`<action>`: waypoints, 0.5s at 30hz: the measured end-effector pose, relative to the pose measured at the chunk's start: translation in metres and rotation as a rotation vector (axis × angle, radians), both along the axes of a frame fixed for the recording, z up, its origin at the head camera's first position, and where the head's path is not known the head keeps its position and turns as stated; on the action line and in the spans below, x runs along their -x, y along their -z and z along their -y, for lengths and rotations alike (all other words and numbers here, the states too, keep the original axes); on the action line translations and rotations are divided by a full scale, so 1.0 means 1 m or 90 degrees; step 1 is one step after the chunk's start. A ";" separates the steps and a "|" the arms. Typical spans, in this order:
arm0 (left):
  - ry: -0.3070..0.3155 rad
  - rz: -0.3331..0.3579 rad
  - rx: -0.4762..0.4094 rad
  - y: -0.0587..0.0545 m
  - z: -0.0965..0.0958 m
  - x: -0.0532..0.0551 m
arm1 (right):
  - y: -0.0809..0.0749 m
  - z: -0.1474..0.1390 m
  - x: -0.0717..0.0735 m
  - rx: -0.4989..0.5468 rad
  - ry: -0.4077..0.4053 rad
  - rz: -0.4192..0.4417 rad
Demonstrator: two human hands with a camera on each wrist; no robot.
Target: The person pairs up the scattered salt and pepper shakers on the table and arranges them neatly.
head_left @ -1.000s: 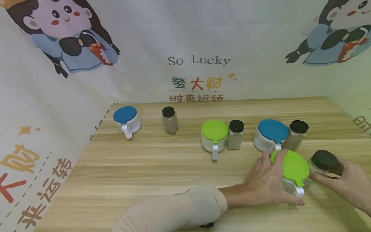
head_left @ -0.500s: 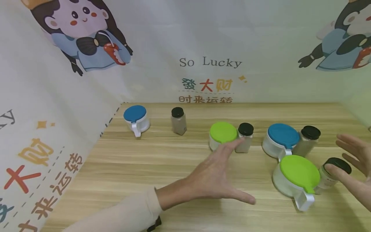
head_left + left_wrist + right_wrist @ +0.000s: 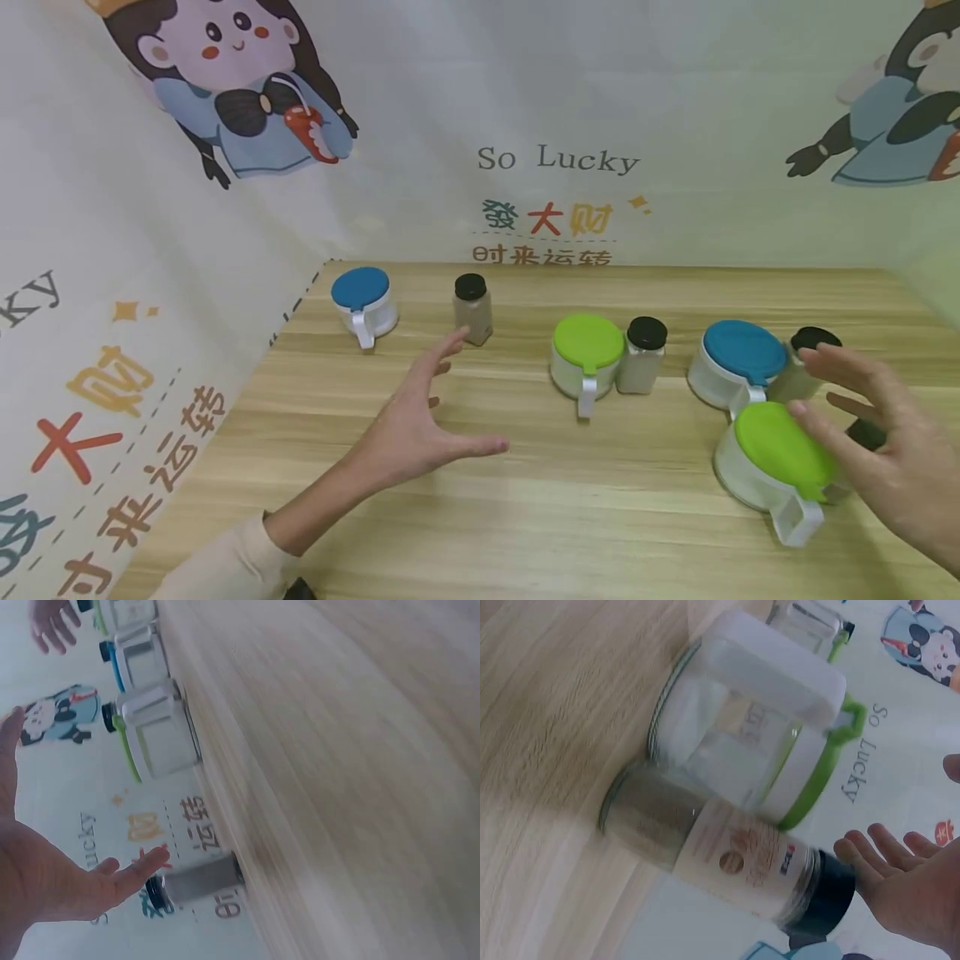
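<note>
My left hand (image 3: pixel 408 437) hovers over the left half of the table with fingers and thumb spread, holding nothing. In the head view its fingertips overlap the foot of a black-capped spice bottle (image 3: pixel 471 317), which also shows in the left wrist view. At the right my right hand (image 3: pixel 892 458) is held up, fingers apart, with nothing in it. Close beside it stands a green-lidded seasoning jar (image 3: pixel 780 450) with a white handle. A dark-capped round spice jar (image 3: pixel 727 855) with a label stands against that jar; the right hand mostly hides it in the head view.
Behind stand a blue-lidded jar (image 3: pixel 738 354) and a black-capped bottle (image 3: pixel 795 379). Another green-lidded jar (image 3: pixel 587 350) and a bottle (image 3: pixel 641 358) are paired mid-table. A blue-lidded jar (image 3: pixel 365 300) stands far left. Printed cloth (image 3: pixel 420 108) walls the wooden table (image 3: pixel 600 517).
My left hand let go of the near green-lidded jar and moved far left. My right hand released the round spice jar and lifted away from it. The head view turned slightly right-to-left across the scene.
</note>
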State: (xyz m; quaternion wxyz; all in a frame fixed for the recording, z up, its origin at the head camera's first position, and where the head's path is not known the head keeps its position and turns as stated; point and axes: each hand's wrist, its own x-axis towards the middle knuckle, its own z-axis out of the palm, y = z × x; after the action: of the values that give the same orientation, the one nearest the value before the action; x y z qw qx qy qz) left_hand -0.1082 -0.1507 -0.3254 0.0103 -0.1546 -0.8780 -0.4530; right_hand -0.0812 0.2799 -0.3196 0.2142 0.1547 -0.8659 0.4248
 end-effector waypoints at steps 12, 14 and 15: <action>-0.101 -0.047 0.084 0.000 0.043 -0.002 | -0.018 0.051 0.002 -0.217 -0.029 0.098; -0.111 -0.061 0.123 0.000 0.047 -0.001 | -0.021 0.065 0.005 -0.256 -0.046 0.098; -0.116 -0.068 0.140 0.000 0.050 -0.001 | -0.023 0.073 0.006 -0.278 -0.051 0.098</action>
State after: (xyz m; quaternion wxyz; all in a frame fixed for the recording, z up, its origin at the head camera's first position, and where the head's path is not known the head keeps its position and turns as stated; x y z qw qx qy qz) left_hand -0.1077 -0.2007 -0.3254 0.0809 -0.0984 -0.9308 -0.3427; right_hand -0.0876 0.2072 -0.2964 0.0919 0.1989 -0.9442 0.2460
